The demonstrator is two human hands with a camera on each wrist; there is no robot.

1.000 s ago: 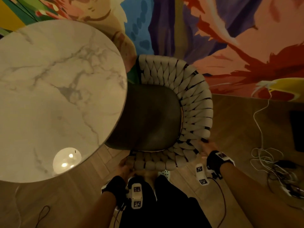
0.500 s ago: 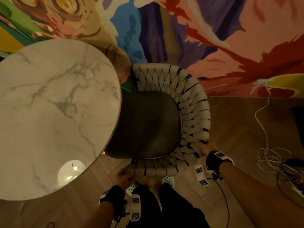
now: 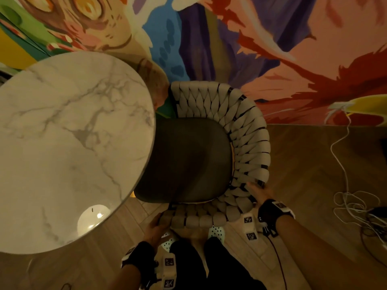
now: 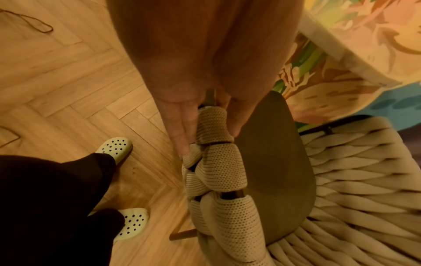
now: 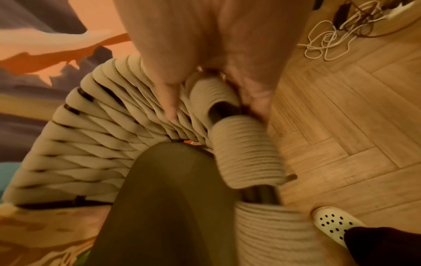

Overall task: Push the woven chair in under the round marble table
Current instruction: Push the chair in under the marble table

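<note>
Woven chair [image 3: 247, 143] now further under marble table [image 3: 62, 143], left hand [image 3: 156, 228] and right hand [image 3: 259, 191] fingers curled round its backrest rim.

The head camera looks straight down from high up. It sees the round marble table [image 3: 69, 147] on the left, the woven chair [image 3: 249, 147] in the middle, the painted wall at the top and the wooden floor [image 3: 314, 174] below.

The left wrist camera sits very close, right above the left hand [image 4: 205, 75]. It looks along the fingers [image 4: 182, 133] at the chair's near rim and down at the floor.

The right wrist camera is just as close, above the right hand [image 5: 205, 54]. It looks along that hand at the chair's curved back, toward the painted wall.

All three views share the chair's dark seat [image 3: 188, 162] and the floor. The white cords [image 5: 328, 41] show in the head and right wrist views.
</note>
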